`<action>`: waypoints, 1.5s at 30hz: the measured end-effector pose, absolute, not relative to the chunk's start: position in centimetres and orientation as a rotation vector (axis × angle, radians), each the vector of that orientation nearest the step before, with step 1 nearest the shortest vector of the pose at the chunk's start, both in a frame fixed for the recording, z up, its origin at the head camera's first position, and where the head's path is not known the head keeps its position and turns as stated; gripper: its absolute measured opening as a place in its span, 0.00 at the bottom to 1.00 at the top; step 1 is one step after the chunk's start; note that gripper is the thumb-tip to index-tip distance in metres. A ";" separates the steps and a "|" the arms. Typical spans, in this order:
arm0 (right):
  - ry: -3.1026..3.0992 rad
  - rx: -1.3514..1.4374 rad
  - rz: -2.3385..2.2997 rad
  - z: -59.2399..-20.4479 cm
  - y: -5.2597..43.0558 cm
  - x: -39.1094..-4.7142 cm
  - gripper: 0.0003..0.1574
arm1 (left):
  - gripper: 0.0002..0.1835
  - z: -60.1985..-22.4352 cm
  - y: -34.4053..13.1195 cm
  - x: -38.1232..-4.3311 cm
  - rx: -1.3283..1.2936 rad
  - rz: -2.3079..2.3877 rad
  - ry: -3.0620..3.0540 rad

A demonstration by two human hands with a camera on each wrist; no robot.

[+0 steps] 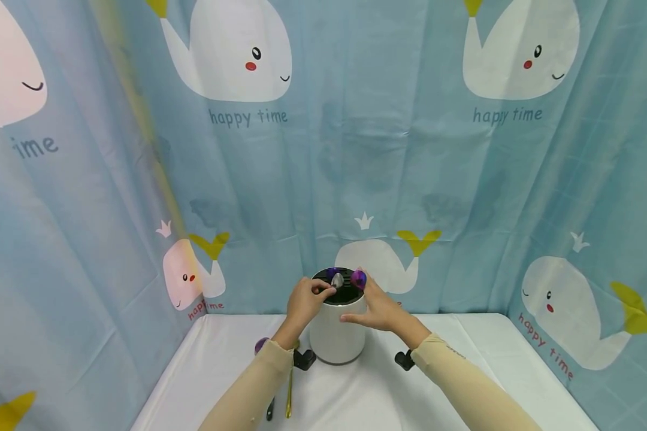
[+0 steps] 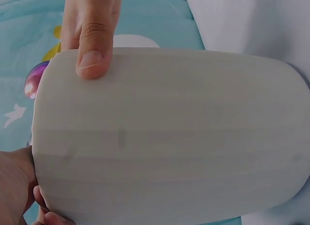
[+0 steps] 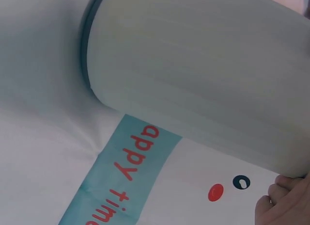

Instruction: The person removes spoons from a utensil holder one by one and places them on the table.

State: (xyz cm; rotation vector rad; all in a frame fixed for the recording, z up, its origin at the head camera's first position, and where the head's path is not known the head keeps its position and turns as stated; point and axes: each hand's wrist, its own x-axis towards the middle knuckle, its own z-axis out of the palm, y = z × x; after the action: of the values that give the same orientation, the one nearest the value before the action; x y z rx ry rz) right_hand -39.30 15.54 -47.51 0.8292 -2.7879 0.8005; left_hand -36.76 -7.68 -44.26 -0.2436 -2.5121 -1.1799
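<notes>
I log the left hand (image 1: 305,299) pinching a shiny silver metal spoon (image 1: 338,279), at its two o'clock; right hand (image 1: 380,309) grips the smooth white cylindrical holder (image 1: 335,332), at its eight o'clock.

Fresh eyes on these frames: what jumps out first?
The light-blue curtain with its white whales, filling the head view's background. Then the white container on the white table, left hand pinching a silver spoon at its mouth, right hand gripping its upper side beside a shiny purple utensil head.
</notes>
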 end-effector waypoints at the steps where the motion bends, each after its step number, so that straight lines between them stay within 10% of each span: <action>1: -2.788 0.831 0.799 -47.5 15.5 -39.3 0.86 | 0.08 -44.3 -7.8 -36.7 -0.247 -1.185 -2.512; 45: -2.792 0.830 0.906 -47.3 15.7 -39.3 0.88 | 0.14 -41.6 -13.5 -35.9 -0.240 -1.568 -2.096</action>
State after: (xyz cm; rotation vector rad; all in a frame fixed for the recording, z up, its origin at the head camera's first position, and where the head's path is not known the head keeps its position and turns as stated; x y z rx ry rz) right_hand -39.34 15.69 -47.26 0.8296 -2.7923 0.9062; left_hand -35.87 -13.46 -41.57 -0.2402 -2.0955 -1.5678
